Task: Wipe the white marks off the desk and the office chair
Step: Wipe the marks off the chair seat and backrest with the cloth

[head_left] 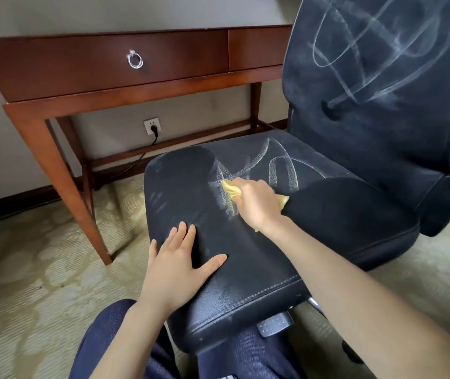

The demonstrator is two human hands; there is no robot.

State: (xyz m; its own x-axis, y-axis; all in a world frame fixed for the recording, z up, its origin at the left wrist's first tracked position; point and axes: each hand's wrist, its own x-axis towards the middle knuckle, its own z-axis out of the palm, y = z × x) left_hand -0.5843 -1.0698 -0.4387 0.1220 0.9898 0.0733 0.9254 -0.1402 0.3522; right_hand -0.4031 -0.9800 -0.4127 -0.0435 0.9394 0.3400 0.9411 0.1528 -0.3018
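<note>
Right now my right hand (254,203) is curled round a small crumpled yellow cloth (229,188), pressing it onto the seat of the dark navy leather office chair (245,258). The cloth pokes out of the fist at its ten o'clock side and again at three o'clock. It sits on the near edge of the chalky white marks on the seat (282,166), which loop away towards one o'clock from the hand. Under and just beside the cloth the marks are smeared into a pale haze.

My left hand (176,265) lies flat on the seat's front left part, at seven o'clock from the right hand. Its fingers are straight and slightly spread, the thumb out to the side, and it holds nothing. The leather around it is dark with only faint streaks.

More white marks (368,47), big looping scribbles, cover the chair's backrest at one o'clock in my view. The reddish-brown wooden worktop (103,67) stands at eleven o'clock, behind the chair, with a silver ring pull (135,61) on its drawer front; I cannot see its top surface. A white wall socket (152,126) with a black plug shows beneath it. My legs in dark blue denim (103,340) are at six o'clock, with pale patterned carpet (27,269) around them.
</note>
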